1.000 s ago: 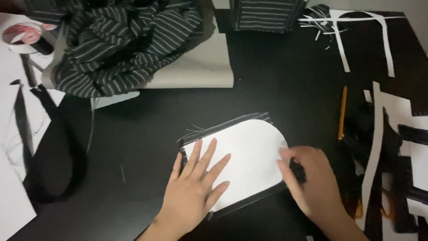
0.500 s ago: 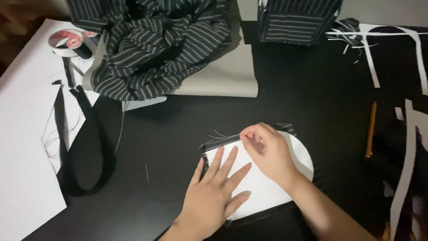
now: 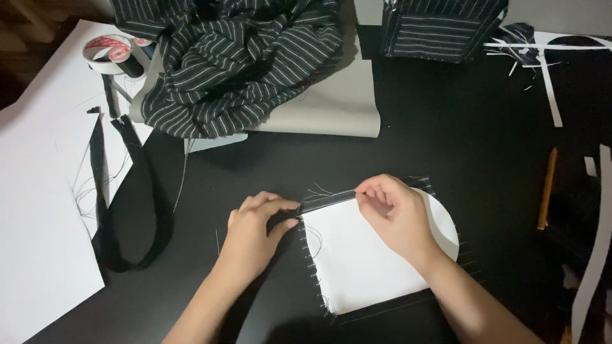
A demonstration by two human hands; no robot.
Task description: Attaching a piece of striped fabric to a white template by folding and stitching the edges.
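Note:
A white paper template point(image 3: 363, 258) with one rounded side lies on a piece of black striped fabric point(image 3: 319, 202) whose frayed edges show around it. My left hand point(image 3: 258, 232) pinches the fabric at the template's upper left corner. My right hand point(image 3: 392, 213) rests on the template's top edge and folds the fabric strip over the paper with its fingertips. Both hands are on the black table point(image 3: 459, 140), a little below the middle of the view.
A heap of striped cloth point(image 3: 236, 60) lies on a grey sheet point(image 3: 338, 105) at the back. A tape roll point(image 3: 105, 54) and large white paper point(image 3: 38, 210) are at left, beside a black strap point(image 3: 137, 210). An orange pencil point(image 3: 547, 188) and white paper strips point(image 3: 596, 255) lie at right. A striped box point(image 3: 440, 28) stands behind.
My left hand lifted off the flat template and moved to its upper left corner, now pinching the fabric edge. My right hand stays at the top edge. The camera shifted slightly.

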